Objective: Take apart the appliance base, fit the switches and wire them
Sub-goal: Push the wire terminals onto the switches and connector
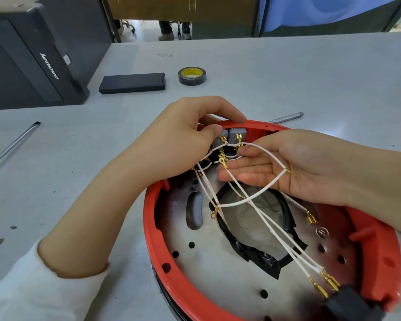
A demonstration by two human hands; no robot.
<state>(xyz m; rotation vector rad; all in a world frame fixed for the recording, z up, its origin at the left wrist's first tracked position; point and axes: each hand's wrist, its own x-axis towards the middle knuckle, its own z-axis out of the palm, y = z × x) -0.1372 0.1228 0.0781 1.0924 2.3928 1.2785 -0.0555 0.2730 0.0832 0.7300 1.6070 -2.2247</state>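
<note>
Appliance base [380,258]: red plastic ring around a perforated metal plate, open side up, at the table's [287,72] near edge, right of centre; black tape around the plate's central cut-out.

Switches [232,135]: two grey blocks seated side by side at the base's far rim; brass terminals face inward.

Wires [259,218]: white leads fan from the switches across the plate; several brass spade and ring ends lie loose, some beside a black connector [347,300] at the near rim.

Left hand [183,144]: fingers curled over the far rim, thumb pressed against the left switch, steadying it.

Right hand [287,167]: palm up, fingers straight and relaxed, a looped wire draped across it; nothing gripped.

Elsewhere: tape roll [192,76] and flat black box [132,82] toward the far side; screwdriver shaft [12,144] at the left edge; metal tool [287,117] behind the base; computer case [33,54] at the far left corner.

Risks, as judged: crossed identical leads invite a wrong terminal; tugging the loop could unseat fitted connectors; bare ends could touch the metal plate.
</note>
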